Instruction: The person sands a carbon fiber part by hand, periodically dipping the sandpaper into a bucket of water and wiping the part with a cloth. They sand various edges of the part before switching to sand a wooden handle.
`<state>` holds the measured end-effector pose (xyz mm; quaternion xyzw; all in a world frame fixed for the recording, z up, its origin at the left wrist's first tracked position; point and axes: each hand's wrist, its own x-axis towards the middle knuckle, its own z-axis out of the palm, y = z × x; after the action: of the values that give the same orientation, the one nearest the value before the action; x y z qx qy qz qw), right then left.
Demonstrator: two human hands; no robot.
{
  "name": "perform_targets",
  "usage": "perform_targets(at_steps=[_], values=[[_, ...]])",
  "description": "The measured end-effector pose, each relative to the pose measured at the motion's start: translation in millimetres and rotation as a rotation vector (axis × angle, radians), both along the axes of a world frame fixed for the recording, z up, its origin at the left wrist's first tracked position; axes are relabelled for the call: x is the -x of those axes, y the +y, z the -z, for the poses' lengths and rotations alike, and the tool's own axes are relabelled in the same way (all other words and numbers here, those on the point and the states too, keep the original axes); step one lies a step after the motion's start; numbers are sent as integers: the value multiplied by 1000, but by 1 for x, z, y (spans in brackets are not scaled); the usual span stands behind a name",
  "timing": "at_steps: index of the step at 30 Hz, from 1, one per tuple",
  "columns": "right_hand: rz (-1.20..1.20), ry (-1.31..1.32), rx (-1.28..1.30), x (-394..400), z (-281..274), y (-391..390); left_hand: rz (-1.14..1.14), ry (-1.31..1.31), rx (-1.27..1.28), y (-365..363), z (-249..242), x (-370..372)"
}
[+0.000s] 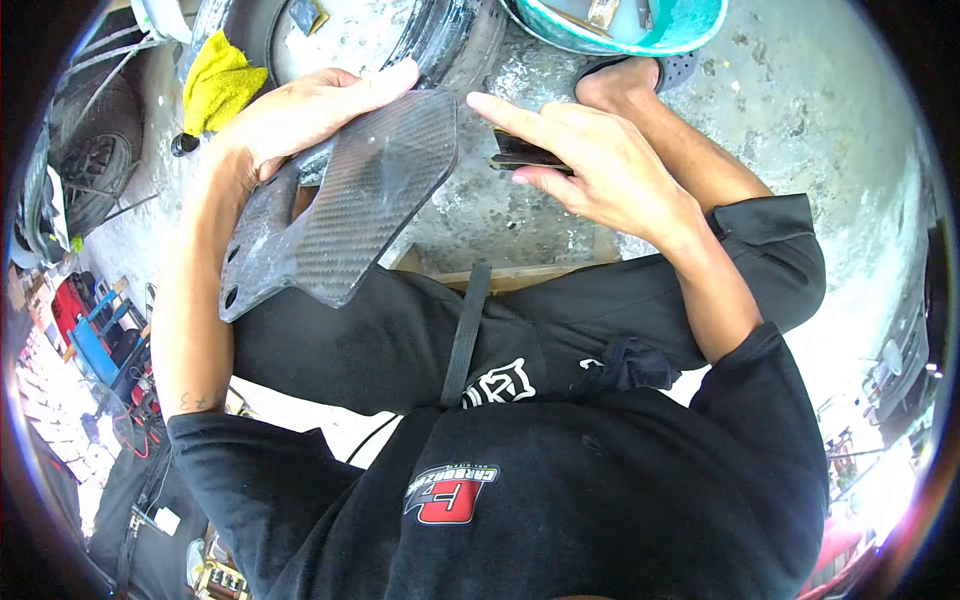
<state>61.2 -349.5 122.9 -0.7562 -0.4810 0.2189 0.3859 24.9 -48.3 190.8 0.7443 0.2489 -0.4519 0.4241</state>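
Note:
My left hand (310,110) grips the upper edge of a carbon-fibre panel (385,180), its thumb lying along the top. The panel is dark, woven in pattern, with a cut-out and a small hole near its lower left end. It is tilted above my left thigh. To its right, my right hand (600,165) is closed around a small black folded piece that looks like sandpaper (525,152). That hand's index finger points toward the panel's right edge, apart from it.
A teal bucket (560,35) of cloudy water with several pieces inside stands at the top. Behind the panel lies a tyre (455,50); a yellow cloth (220,82) hangs at upper left. A small dark pad (308,15) lies inside the tyre ring. Tools and clutter fill the lower left.

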Motion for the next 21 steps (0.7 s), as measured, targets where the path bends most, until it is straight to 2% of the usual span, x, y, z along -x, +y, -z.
perform_targets(at_steps=[14,16,21], values=[[30,-12,-25,2,1,1,50,-3,20,-1,4,3],[45,-2,-38,2,2,0,115,-110,-115,-5,4,5],[38,-2,-19,1,0,0,124,-56,-59,-3,4,2]])
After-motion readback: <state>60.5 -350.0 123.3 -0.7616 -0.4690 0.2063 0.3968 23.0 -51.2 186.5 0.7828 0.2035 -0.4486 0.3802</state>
